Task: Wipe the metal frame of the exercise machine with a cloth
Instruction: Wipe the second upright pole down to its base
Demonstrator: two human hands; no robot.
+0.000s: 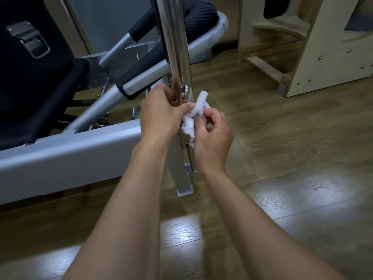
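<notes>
The cloth (195,115) is a small white wad, soft and fuzzy, crumpled into folds with one end sticking up. It sits against the right side of the chrome pole (175,47), low on it, just under a metal eye ring (184,91) fixed to the pole's front. Both hands hold it. The right hand (214,136) has its grip closed on the wad's lower part, thumb and curled fingers pinching the fabric. The left hand (159,113) has its grip closed too: the thumb presses the cloth's left edge, and the other fingers curl in beside the pole. Whether they also clasp the pole cannot be told.

The pole is one round, mirror-bright tube standing upright. Its foot meets a flat metal bracket (184,178) with bolts, which reaches the floor (292,158). A broad grey-painted rail (70,152), boxy and matte, runs left from there. Above it lie a black padded carriage (30,83) with one steel buckle (28,39), a slanted silver bar with a black foam sleeve (141,27), and two dark mesh pads (201,19).

The floor is glossy wood-grain plank, with two pale light reflections. One pale wooden apparatus (323,57) with round metal studs stands at the upper right.
</notes>
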